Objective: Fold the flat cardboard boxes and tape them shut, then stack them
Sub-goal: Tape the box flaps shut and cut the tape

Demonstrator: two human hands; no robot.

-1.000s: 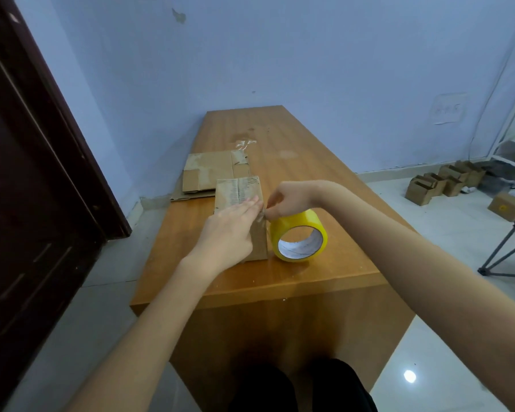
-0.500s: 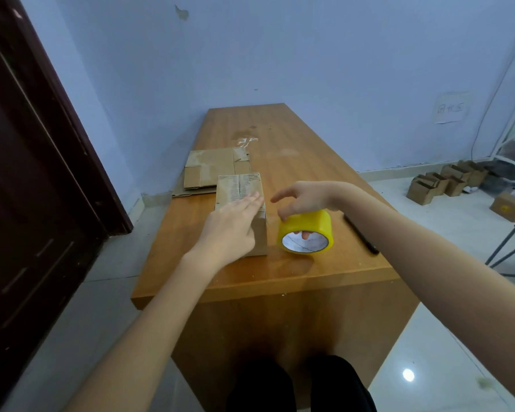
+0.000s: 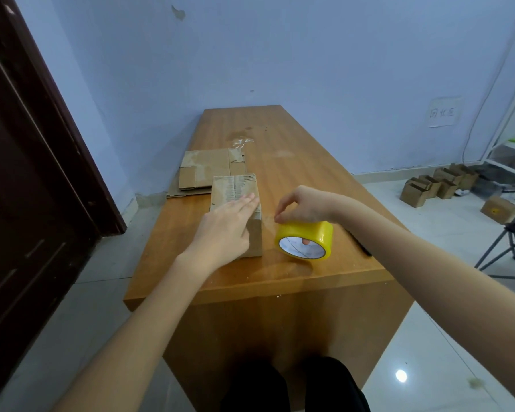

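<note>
A: Folded box (image 3: 237, 209): position, markings?

B: On the table (image 3: 295, 162), near its front edge. Printed lines on top, too blurred to read.

A: Hands?

B: Left hand (image 3: 225, 230) lies flat on the box, fingers straight. Right hand (image 3: 302, 205) curls over the yellow tape roll (image 3: 305, 240), fingertips pinching at its top rim; one finger shows through the core. Roll stands just right of the box.

A: Surroundings?

B: Flat cardboard (image 3: 208, 172) behind the box, overhanging the left edge. Black pen (image 3: 359, 243) right of the roll. Wall note (image 3: 442, 113), handwriting unclear.
</note>
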